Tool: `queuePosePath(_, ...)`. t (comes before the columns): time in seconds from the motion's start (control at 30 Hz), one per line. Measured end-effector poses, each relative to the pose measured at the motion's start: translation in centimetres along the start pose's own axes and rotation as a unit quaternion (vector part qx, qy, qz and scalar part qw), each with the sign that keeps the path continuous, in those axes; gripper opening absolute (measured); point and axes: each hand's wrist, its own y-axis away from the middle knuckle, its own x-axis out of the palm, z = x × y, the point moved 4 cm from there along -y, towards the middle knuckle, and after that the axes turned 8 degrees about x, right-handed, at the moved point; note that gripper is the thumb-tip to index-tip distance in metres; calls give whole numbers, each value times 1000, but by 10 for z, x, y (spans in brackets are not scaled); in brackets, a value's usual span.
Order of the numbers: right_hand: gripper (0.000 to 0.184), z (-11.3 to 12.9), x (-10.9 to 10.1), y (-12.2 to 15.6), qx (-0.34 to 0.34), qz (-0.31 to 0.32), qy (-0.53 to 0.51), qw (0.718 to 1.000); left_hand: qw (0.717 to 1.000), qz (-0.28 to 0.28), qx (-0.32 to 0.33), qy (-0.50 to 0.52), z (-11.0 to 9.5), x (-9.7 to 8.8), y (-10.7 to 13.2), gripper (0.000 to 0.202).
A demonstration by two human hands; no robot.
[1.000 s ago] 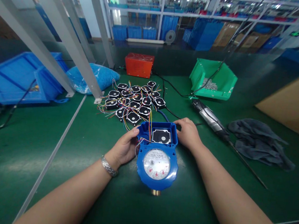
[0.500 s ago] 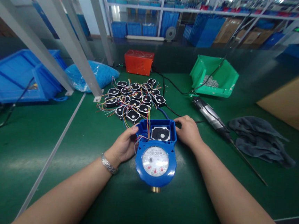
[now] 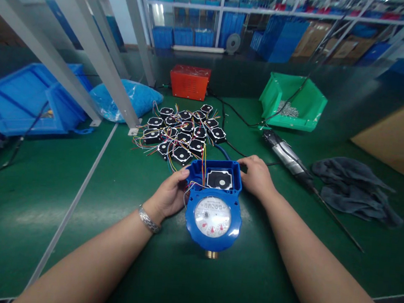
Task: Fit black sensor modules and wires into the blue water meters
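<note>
Meter: we see a blue water meter [image 3: 214,204] lying at the centre of the frame on the green bench [image 3: 74,234].
Axis: its long axis runs up and down the frame; the brass fitting [image 3: 211,254] points at the lower edge, the open compartment [image 3: 217,176] at the upper edge.
Dial: faces up towards us.
Left hand [image 3: 170,196]: we hold the compartment's left wall, fingers curled against it.
Right hand [image 3: 256,175]: fingers closed loosely on the right wall.
Behind: black modules [image 3: 184,133] with coloured wires, just above the meter.
Right: electric screwdriver [image 3: 286,159], grey cloth [image 3: 354,188].
</note>
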Motion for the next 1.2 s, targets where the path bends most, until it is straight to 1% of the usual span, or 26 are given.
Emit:
queuePosePath(0.23,21,1,-1,0,3,2,3,1000,1000,17,-2,1,0,2,0,28)
queuePosePath(0.37,22,1,-1,0,4,3,7,1000,1000,-10,-12,-1,-1,1,1,29)
queuePosePath(0.53,22,0,-1,0,5,7,2,1000,999,-37,-21,2,-2,-1,1,21)
queuePosePath(0.67,22,1,-1,0,5,4,2,1000,998,-48,-29,9,-2,-4,1,24)
queuePosePath(0.77,22,1,-2,0,5,7,8,1000,999,-25,-27,3,0,-5,1,29)
queuePosePath(0.97,23,3,-4,0,10,32,11,999,995,82,30,-47,4,2,2,45)
queuePosePath(1.07,23,4,-5,0,12,36,11,999,992,100,39,-64,4,4,3,51)
queuePosePath(1.2,23,4,-5,0,11,33,10,999,992,102,38,-58,3,3,4,49)
